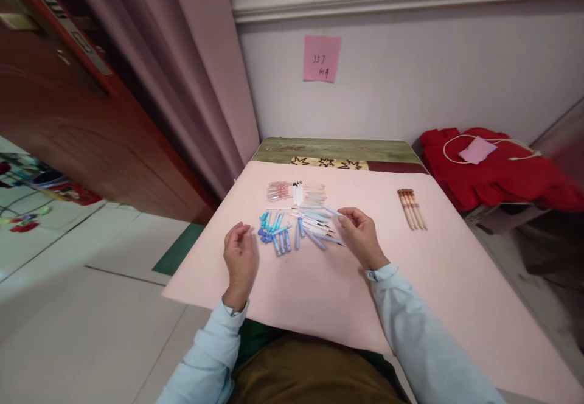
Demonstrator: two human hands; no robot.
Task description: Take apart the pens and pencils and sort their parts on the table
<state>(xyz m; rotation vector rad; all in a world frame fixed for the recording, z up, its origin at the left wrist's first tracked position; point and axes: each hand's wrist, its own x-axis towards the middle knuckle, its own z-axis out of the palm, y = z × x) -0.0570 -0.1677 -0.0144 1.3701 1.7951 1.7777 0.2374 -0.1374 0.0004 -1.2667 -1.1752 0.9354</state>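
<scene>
My right hand (360, 233) pinches one end of a thin pale lavender pen barrel (332, 210), held just above the pile of parts. My left hand (240, 252) hovers by the left side of the pile, fingers curled together; whatever they hold, if anything, does not show. Between the hands lie blue pen parts with figure-shaped tops (266, 233), short blue printed tubes (281, 243), loose lavender barrels (314, 240) and white refills with dark tips (319, 221). Behind them are clear-and-reddish tubes (279, 191), upright white refills (298, 193) and pale translucent barrels (314, 195).
Several brown-topped pens (411, 209) lie side by side at the right of the pink-covered table (310, 294). A red cloth (497, 173) with a white cable stands beyond the right edge. A pink note (322, 58) hangs on the wall; a brown door (91, 106) is at left.
</scene>
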